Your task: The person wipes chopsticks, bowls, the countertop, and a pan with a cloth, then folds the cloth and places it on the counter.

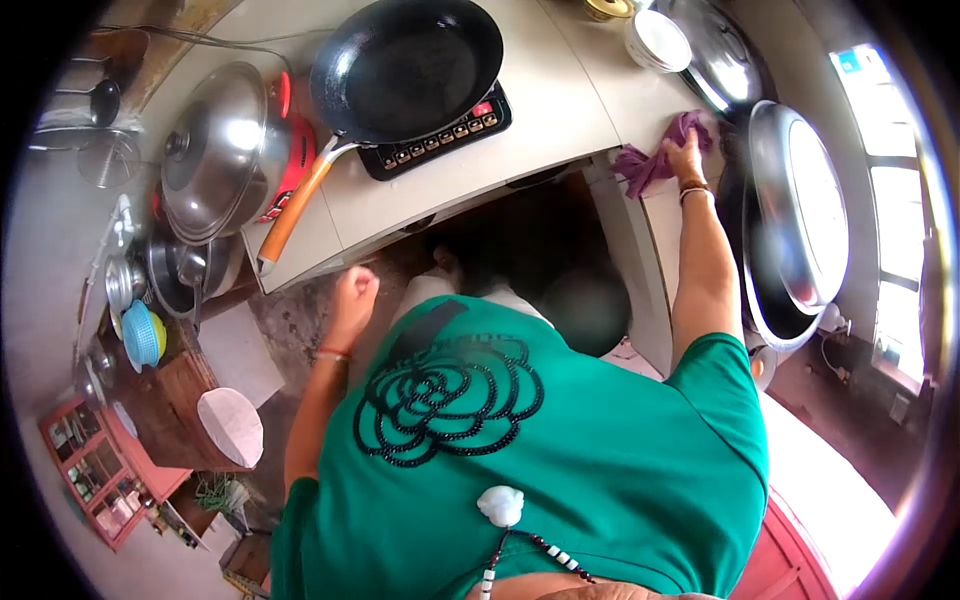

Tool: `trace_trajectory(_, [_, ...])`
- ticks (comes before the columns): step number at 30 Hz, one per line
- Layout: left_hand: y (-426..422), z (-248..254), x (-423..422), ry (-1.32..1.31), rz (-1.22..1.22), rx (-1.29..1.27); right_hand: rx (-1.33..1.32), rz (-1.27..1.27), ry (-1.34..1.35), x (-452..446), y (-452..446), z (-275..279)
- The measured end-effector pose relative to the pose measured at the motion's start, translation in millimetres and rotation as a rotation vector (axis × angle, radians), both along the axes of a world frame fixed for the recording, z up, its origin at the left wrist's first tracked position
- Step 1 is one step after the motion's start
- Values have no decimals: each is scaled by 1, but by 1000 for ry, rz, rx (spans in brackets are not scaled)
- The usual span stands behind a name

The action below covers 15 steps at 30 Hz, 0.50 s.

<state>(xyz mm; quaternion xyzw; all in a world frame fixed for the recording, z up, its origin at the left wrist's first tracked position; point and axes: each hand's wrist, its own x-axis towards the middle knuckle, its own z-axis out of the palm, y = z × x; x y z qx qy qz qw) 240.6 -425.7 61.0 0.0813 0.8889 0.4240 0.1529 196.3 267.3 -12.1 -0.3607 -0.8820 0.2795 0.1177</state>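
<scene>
My right hand [684,160] is wrapped round a bunched purple cloth [640,172], pressed on the white tiled counter [560,70] near its right end. The cloth spreads out on both sides of my fingers and hangs by the counter's edge. My left hand [354,298] is in the air in front of the counter, fingers curled, with nothing showing in it. Nearest to it is the wooden handle [298,208] of a black wok [410,70]. That wok sits on a black induction cooker [440,140] and looks bare inside.
Left of the wok stands a lidded steel pan [215,150] on a red base. A white bowl [658,42] and a glass lid [715,50] are at the back right. Large metal basins [800,210] lean right of my arm. A low wooden table [165,400] stands left.
</scene>
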Motion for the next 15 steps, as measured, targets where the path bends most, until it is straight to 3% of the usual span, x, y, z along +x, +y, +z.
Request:
trace_trajectory(1, [-13,3,12,11,52,-56,27,164,-152,0,-9,-10])
trace_trajectory(2, [-25,5,23,17,111,-117,149,160,-355,-2,-26,-16])
trace_trajectory(3, [-37,5,33,10,136,-137,329,172,-330,-10,-33,-30])
trace_trajectory(7, [-55,7,53,-124,202,-229,445,351,-187,-36,-79,-35])
trace_trajectory(9, [-48,9,54,-203,236,-191,794,498,-369,-46,-124,-26])
trace_trajectory(10, [-43,8,50,-200,233,-181,98,274,-30,-55,-145,-50])
trace_trajectory(12, [-31,7,37,-180,139,-122,-944,-262,382,-66,-221,-20])
trace_trajectory(13, [-22,10,29,-181,128,-111,-769,-53,249,-65,-245,-20])
trace_trajectory(14, [-11,16,17,-154,92,-117,14,433,-116,-54,-270,-19])
trace_trajectory(15, [0,19,6,-127,57,-122,577,720,-278,-43,-298,-6])
